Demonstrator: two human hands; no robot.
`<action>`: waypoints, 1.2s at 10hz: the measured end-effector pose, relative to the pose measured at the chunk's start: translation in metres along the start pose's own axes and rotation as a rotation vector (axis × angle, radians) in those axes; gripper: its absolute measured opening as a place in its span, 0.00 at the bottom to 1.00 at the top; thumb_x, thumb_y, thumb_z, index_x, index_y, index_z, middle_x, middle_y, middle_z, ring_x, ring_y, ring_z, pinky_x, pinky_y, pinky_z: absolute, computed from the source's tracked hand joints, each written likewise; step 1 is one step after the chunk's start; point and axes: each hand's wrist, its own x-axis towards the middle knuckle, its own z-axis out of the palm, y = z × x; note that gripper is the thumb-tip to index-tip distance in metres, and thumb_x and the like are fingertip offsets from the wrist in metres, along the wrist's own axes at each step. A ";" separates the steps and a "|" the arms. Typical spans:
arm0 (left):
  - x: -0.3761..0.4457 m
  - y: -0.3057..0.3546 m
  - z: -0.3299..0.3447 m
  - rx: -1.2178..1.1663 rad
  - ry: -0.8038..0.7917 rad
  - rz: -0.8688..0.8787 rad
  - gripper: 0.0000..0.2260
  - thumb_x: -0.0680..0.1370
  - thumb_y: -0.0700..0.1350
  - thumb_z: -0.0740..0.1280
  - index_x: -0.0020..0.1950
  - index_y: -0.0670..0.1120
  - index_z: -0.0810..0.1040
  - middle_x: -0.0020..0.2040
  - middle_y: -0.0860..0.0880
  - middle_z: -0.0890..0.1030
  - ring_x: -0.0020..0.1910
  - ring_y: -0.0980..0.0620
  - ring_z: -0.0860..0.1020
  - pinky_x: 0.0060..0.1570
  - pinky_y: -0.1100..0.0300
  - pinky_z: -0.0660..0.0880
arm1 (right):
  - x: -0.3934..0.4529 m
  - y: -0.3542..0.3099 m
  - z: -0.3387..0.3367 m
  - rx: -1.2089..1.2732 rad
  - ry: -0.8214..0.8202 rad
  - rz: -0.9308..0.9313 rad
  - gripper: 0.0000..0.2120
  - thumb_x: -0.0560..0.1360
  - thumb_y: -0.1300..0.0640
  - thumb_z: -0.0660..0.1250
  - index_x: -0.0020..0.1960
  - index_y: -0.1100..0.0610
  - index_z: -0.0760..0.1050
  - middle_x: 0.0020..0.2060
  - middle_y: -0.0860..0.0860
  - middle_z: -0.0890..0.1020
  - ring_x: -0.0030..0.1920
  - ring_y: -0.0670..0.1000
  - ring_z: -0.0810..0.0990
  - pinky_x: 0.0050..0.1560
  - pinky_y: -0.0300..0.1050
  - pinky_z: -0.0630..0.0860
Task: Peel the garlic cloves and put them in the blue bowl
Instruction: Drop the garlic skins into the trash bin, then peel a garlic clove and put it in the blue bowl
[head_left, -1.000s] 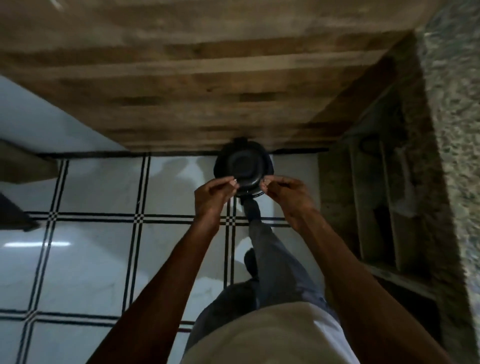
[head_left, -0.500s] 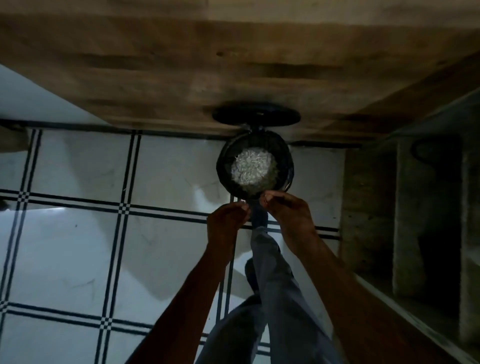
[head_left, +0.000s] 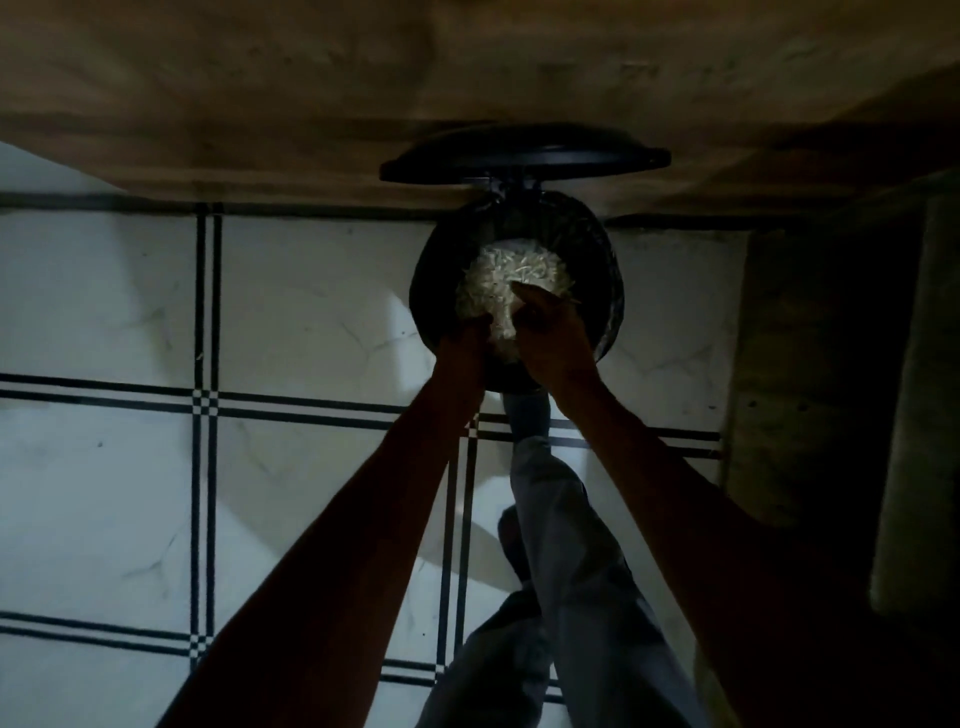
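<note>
I look down into a black pedal bin on the floor, its lid standing up. A heap of pale garlic skins fills it. My left hand and my right hand hang close together over the bin's near rim, just above the skins. Both hands are dark silhouettes, so their fingers and anything between them cannot be made out. A thin pale sliver sticks out beside my right hand. No garlic clove and no blue bowl is in view.
My foot in grey trousers rests at the bin's base. A wooden cabinet front rises behind the bin. White floor tiles with black lines spread to the left. Dark stone shelving stands at the right.
The bin's lid has swung up, showing the skins inside. My view has moved closer, and both hands have moved forward from the near rim to over the opening.
</note>
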 end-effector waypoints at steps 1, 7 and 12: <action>-0.014 0.017 0.011 -0.014 -0.076 -0.031 0.22 0.87 0.49 0.55 0.79 0.40 0.66 0.77 0.38 0.70 0.76 0.38 0.70 0.71 0.45 0.70 | 0.007 0.013 0.004 -0.134 -0.126 -0.052 0.16 0.86 0.64 0.60 0.72 0.64 0.72 0.67 0.59 0.78 0.66 0.54 0.76 0.64 0.37 0.74; -0.260 0.052 0.053 0.402 -0.333 0.209 0.10 0.84 0.40 0.63 0.62 0.43 0.80 0.57 0.46 0.86 0.50 0.55 0.86 0.47 0.64 0.81 | -0.191 -0.052 -0.179 0.582 0.375 0.060 0.19 0.84 0.58 0.66 0.74 0.55 0.69 0.59 0.57 0.83 0.54 0.54 0.87 0.54 0.50 0.85; -0.654 -0.199 0.223 1.027 -1.228 0.287 0.08 0.86 0.42 0.61 0.55 0.45 0.81 0.43 0.49 0.86 0.40 0.56 0.84 0.42 0.65 0.79 | -0.704 0.023 -0.341 0.822 1.322 -0.008 0.15 0.85 0.58 0.65 0.71 0.56 0.72 0.53 0.57 0.84 0.49 0.53 0.88 0.49 0.47 0.85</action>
